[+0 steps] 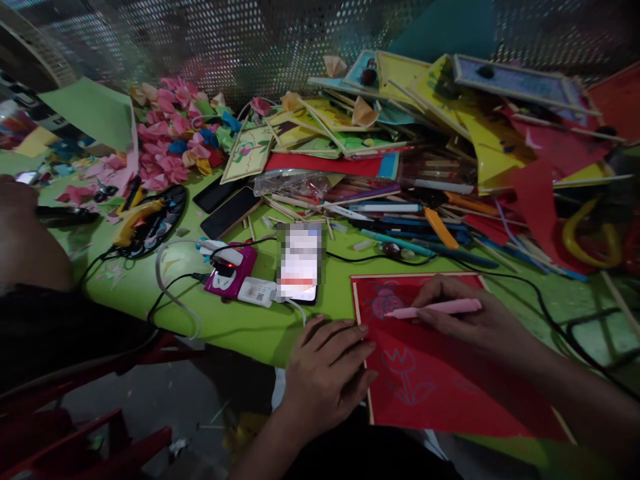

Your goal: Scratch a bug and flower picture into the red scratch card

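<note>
A red card (440, 393) edged with thin wooden sticks lies at the near edge of the green table (240, 320); faint drawings of a ladybird and a tulip show on it. My right hand (475, 319) is closed round a pink pen (435, 308) whose tip rests on the card's upper left part. My left hand (325, 373) lies flat with fingers stretched out, pressing on the card's left edge.
A phone (299, 263) lies just beyond my left hand beside a pink power strip (230, 270) with cables. A glue gun (135, 220) lies on a dark tray. Pens, sticks, paper flowers (175, 140) and framed cards crowd the back. Another person's arm (25, 233) is at left.
</note>
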A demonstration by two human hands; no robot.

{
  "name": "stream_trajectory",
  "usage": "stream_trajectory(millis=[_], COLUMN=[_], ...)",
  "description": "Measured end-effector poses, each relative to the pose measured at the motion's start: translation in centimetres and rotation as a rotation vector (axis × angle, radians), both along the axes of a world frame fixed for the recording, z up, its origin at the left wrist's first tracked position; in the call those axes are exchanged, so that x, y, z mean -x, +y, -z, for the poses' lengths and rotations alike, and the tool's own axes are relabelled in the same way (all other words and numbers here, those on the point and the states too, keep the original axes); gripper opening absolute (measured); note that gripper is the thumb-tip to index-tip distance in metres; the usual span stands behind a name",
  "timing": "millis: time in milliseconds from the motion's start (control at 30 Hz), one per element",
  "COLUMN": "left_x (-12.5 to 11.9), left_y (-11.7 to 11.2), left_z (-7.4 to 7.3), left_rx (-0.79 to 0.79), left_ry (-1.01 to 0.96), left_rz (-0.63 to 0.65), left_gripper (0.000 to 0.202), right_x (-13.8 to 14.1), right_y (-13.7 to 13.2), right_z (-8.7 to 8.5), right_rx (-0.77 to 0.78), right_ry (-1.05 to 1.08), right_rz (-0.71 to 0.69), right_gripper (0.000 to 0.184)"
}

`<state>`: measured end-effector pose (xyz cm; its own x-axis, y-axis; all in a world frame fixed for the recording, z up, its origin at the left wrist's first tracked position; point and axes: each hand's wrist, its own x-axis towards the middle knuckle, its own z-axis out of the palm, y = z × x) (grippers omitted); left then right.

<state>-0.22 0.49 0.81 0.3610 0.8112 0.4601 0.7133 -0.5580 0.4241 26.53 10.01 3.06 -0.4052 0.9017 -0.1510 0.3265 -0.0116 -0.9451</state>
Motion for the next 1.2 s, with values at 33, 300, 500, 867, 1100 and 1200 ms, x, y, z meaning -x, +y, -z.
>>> stream_trajectory(millis=[33, 300, 500, 867, 1100, 1200], left_x=[0.0, 0.1, 0.0, 0.1, 0.1, 0.1], left_y=[0.0, 0.1, 0.2, 0.2, 0.2, 0.1], left_z=[0.0, -0.1, -0.2, -0.2, -0.4, -0.3], left_rx=[0.002, -0.004, -0.011, -0.004, -0.015, -0.009], left_ry=[0.006, -0.005, -0.009, -0.012, -0.010, -0.015], left_rz=[0.001, 0.002, 0.003, 0.010, 0.009, 0.004], left_gripper=[0.023, 0.023, 0.022, 0.022, 0.021, 0.021], right_x=[0.0, 0.1, 0.5, 0.1, 0.3, 0.3], right_y=[0.0, 0.0, -0.4, 0.0, -0.3, -0.3], right_z=[0.0, -0.1, -1.0, -0.5, -0.9, -0.9], right_rx=[0.001, 0.009, 0.051, -0.014, 0.039, 0.049], right_ry=[-0.004, 0.046, 0.024, 0.050, 0.047, 0.060], right_rz=[-0.001, 0.005, 0.114, 0.111, 0.130, 0.126], right_gripper=[0.025, 0.022, 0.027, 0.020, 0.023, 0.022])
